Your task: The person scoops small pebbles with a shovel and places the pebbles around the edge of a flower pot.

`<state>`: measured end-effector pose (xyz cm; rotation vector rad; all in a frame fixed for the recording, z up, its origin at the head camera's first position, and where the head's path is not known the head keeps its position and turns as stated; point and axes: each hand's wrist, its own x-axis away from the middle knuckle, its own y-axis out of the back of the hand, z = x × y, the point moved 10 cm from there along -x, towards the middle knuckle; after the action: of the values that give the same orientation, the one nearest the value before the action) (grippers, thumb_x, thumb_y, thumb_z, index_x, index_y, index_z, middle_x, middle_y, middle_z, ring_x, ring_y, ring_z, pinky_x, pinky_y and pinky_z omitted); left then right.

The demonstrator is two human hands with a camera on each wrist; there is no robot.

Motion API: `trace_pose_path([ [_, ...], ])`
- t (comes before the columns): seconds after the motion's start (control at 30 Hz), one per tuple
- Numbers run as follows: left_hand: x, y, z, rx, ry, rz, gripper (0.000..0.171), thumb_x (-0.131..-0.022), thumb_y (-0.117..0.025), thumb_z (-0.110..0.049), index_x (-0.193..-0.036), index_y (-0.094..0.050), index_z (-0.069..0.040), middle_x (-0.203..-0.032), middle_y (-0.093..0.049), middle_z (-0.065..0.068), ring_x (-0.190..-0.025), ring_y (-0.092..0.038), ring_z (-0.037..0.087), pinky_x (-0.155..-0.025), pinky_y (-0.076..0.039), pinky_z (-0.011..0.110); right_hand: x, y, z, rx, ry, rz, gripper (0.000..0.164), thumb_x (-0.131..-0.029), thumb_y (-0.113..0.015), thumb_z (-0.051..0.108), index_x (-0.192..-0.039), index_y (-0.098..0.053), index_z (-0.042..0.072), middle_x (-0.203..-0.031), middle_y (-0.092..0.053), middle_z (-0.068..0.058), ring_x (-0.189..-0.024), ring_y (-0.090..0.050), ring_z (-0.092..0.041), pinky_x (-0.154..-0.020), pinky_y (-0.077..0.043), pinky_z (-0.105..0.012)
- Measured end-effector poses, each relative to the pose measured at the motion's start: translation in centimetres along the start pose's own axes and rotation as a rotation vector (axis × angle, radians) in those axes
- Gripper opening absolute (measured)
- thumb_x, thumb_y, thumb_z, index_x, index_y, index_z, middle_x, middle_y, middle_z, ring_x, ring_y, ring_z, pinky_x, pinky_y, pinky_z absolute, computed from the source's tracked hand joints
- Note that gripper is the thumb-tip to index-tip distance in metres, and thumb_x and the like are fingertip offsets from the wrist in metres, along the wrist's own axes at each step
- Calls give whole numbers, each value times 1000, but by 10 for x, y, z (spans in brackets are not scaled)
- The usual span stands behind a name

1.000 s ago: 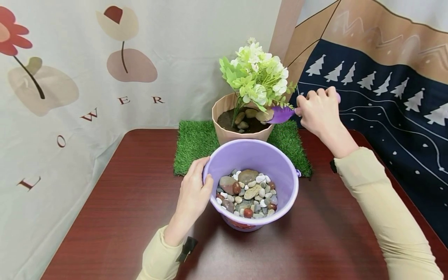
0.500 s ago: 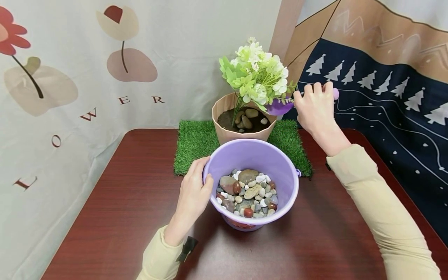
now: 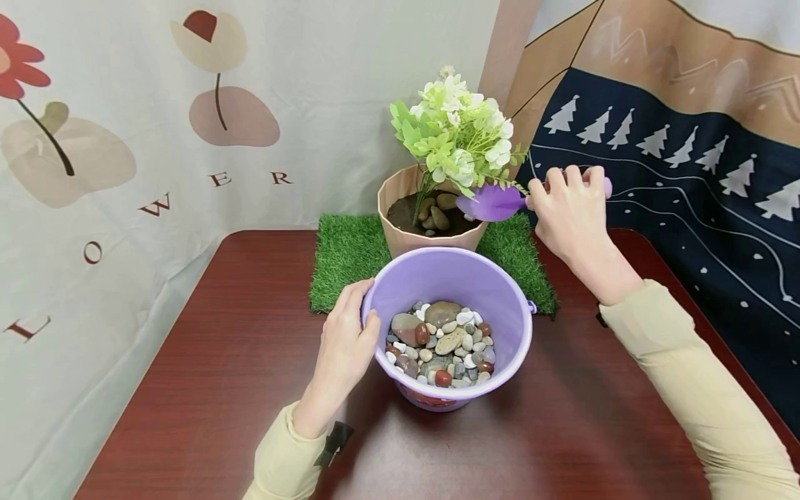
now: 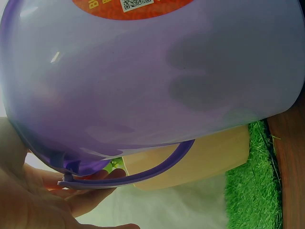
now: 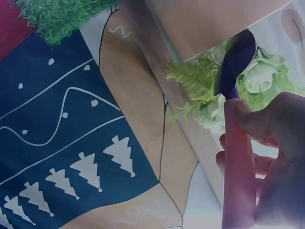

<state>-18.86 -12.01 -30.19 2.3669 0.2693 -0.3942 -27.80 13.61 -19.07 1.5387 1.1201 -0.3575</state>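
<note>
My right hand (image 3: pixel 571 215) grips the handle of a small purple trowel (image 3: pixel 494 203). Its blade hangs over the right rim of the beige flowerpot (image 3: pixel 425 243); no stone shows on it. Inside the pot, several brown stones (image 3: pixel 439 219) lie on dark soil beside the stems of a white-flowered plant (image 3: pixel 459 132). A paler stone is partly hidden by the blade. In the right wrist view, thumb and fingers wrap the trowel's pink-looking handle (image 5: pixel 238 167). My left hand (image 3: pixel 346 333) holds the left rim of a purple bucket (image 3: pixel 515 333) containing many mixed pebbles (image 3: pixel 450 342).
The flowerpot stands on a green turf mat (image 3: pixel 346 257) behind the bucket, on a dark red-brown table (image 3: pixel 250 333). A bucket handle (image 4: pixel 162 167) hangs down its side. Printed curtains (image 3: pixel 325 104) rise behind the table and along its right side (image 3: pixel 687 201).
The trowel was raised and tilted over the pot, and the large stone on its blade dropped in. Now the blade is lower and flatter. The left hand and bucket stayed in place.
</note>
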Motion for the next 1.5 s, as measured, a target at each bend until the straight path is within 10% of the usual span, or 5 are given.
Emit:
trace_pose_path([
  [0.6,0,0,0,-12,-5,0,44,-82,-52,-10,-126,-53,-8,-125,-54,6,-106,-59,28,-84,-48,46,36,50,51,-57,203,-68,30,-96,-33,16,-80,-53,-1,-74,-50,-17,-71,-48,-35,-66,-34,-49],
  [0.83,-1,0,0,-6,-9,-2,43,-82,-52,-10,-125,-53,-8,-125,-55,7,-106,-59,28,-84,-48,45,44,45,78,-41,347,98,4,-85,-50,3,-85,-54,3,-80,-51,-15,-75,-48,-32,-73,-36,-49],
  [1.07,0,0,0,0,-13,-6,44,-82,-53,-9,-125,-53,-8,-125,-55,7,-106,-59,28,-85,-48,45,51,38,102,8,483,175,19,-70,-68,1,-86,-58,5,-81,-53,-13,-80,-49,-31,-76,-36,-45],
  [1.27,0,0,0,6,-20,-9,44,-81,-53,-9,-125,-53,-7,-125,-55,7,-105,-59,28,-85,-48,45,55,35,121,30,569,152,6,-82,-54,0,-82,-59,3,-79,-52,-13,-73,-45,-28,-74,-35,-42],
  [1.5,-1,1,0,11,-21,-9,44,-81,-53,-9,-126,-53,-7,-125,-55,7,-105,-59,28,-85,-48,45,58,34,142,29,648,118,43,-93,-18,1,-80,-59,1,-77,-53,-13,-75,-46,-28,-75,-36,-41],
])
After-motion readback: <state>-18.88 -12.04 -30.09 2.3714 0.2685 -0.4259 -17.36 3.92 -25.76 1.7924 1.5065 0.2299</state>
